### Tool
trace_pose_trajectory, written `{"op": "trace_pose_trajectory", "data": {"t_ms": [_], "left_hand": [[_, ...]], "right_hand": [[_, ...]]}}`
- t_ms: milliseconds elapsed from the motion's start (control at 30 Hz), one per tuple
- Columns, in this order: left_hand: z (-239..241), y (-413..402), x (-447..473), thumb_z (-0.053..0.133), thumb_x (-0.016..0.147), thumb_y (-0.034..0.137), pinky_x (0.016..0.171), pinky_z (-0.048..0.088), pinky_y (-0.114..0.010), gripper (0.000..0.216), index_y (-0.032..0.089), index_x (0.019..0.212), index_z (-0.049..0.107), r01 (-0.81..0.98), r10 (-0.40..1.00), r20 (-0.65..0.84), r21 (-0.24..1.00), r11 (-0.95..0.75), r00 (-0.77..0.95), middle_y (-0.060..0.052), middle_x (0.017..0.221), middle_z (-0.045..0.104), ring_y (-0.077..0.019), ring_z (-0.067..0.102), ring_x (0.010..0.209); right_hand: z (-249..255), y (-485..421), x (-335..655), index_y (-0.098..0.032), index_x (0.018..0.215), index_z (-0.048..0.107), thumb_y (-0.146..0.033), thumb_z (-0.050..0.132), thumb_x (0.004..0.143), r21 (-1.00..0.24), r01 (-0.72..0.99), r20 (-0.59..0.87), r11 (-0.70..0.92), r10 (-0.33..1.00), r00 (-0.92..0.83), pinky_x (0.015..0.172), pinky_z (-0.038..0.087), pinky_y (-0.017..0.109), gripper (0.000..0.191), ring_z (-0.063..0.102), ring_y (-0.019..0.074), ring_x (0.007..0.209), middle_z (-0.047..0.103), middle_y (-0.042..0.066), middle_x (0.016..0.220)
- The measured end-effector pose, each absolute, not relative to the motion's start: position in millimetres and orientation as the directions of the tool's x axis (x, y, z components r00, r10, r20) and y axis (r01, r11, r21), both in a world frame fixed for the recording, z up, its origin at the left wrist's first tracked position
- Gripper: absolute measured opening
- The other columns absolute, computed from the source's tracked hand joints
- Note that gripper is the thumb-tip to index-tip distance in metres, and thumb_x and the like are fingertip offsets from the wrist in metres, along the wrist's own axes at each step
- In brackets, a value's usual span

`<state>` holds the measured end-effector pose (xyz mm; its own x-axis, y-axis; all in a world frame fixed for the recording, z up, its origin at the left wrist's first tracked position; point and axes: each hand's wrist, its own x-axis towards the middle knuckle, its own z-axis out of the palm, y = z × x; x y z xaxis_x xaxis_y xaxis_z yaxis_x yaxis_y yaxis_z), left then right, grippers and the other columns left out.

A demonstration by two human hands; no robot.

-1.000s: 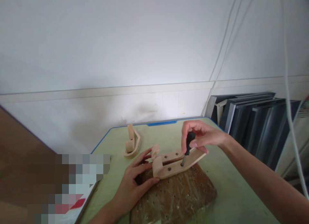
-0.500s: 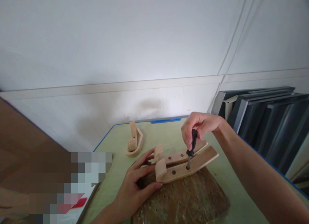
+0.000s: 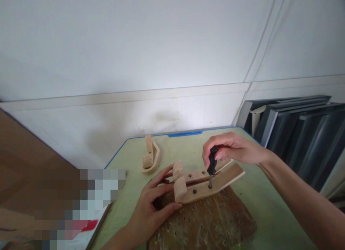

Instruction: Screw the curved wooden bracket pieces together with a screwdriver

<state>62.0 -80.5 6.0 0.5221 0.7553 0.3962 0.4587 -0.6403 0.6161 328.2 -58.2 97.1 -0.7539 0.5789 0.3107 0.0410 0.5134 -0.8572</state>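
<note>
A light wooden assembly (image 3: 199, 185) of two curved slats with a rounded end block lies on a brown perforated board (image 3: 205, 221). My right hand (image 3: 231, 149) is closed round the black handle of a small screwdriver (image 3: 211, 166), held upright with its tip in a hole of the near slat. My left hand (image 3: 152, 207) rests with fingers spread against the rounded end of the assembly, thumb on the board.
The green table (image 3: 258, 199) has a blue rim. A second curved wooden piece (image 3: 151, 159) stands at its far left. Dark panels (image 3: 302, 131) lean against the wall on the right. A blurred patch covers things at the lower left.
My right hand has turned on the screwdriver handle, wrist dropping lower. The view shifted slightly over the second; the left hand and wooden assembly stay put.
</note>
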Motion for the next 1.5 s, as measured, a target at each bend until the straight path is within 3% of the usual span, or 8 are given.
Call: {"op": "trace_pose_trajectory", "data": {"t_ms": [267,667,1100,1367,1500], "left_hand": [[9,-83,63,0.065,0.069,0.031,0.089,0.045,-0.040,0.027,0.025,0.096,0.067,0.488,0.772,0.376,0.612,-0.622,0.513,-0.008,0.134,0.042,-0.0254,0.054,0.106],[9,-84,64,0.065,0.069,0.030,0.088,0.047,-0.039,0.026,0.025,0.095,0.067,0.474,0.763,0.391,0.612,-0.633,0.515,-0.007,0.133,0.043,-0.0250,0.055,0.105],[11,-86,63,0.064,0.070,0.031,0.089,0.046,-0.039,0.026,0.024,0.095,0.067,0.480,0.762,0.389,0.605,-0.635,0.517,-0.008,0.133,0.042,-0.0249,0.054,0.106],[8,-85,62,0.065,0.070,0.030,0.091,0.044,-0.038,0.027,0.024,0.096,0.067,0.467,0.758,0.394,0.612,-0.638,0.519,-0.008,0.134,0.040,-0.0240,0.053,0.107],[8,-85,59,0.065,0.070,0.030,0.092,0.043,-0.037,0.027,0.024,0.096,0.067,0.460,0.760,0.382,0.624,-0.632,0.526,-0.009,0.134,0.041,-0.0238,0.053,0.107]], "right_hand": [[87,-70,334,-0.014,0.092,0.056,-0.023,0.047,0.086,-0.838,0.098,0.363,0.536,0.683,-0.634,0.062,0.042,0.025,0.014,0.054,0.0111,0.073,0.061,0.004,0.082],[90,-109,319,-0.015,0.089,0.058,-0.021,0.048,0.085,-0.772,0.233,0.430,0.592,0.756,-0.494,0.065,0.040,0.024,0.013,0.054,0.0119,0.074,0.060,0.004,0.082],[72,-114,311,-0.015,0.079,0.056,-0.027,0.057,0.079,-0.831,0.300,0.436,0.468,0.884,-0.169,0.049,0.032,0.022,0.012,0.043,0.0089,0.057,0.053,0.000,0.069],[74,-108,306,-0.015,0.077,0.054,-0.029,0.057,0.079,-0.825,0.326,0.428,0.462,0.887,-0.173,0.052,0.035,0.023,0.015,0.047,0.0103,0.063,0.054,0.001,0.070],[81,-102,314,-0.014,0.086,0.053,-0.030,0.056,0.079,-0.838,0.313,0.373,0.447,0.888,-0.268,0.045,0.035,0.020,0.017,0.045,0.0074,0.054,0.058,0.002,0.073]]}}
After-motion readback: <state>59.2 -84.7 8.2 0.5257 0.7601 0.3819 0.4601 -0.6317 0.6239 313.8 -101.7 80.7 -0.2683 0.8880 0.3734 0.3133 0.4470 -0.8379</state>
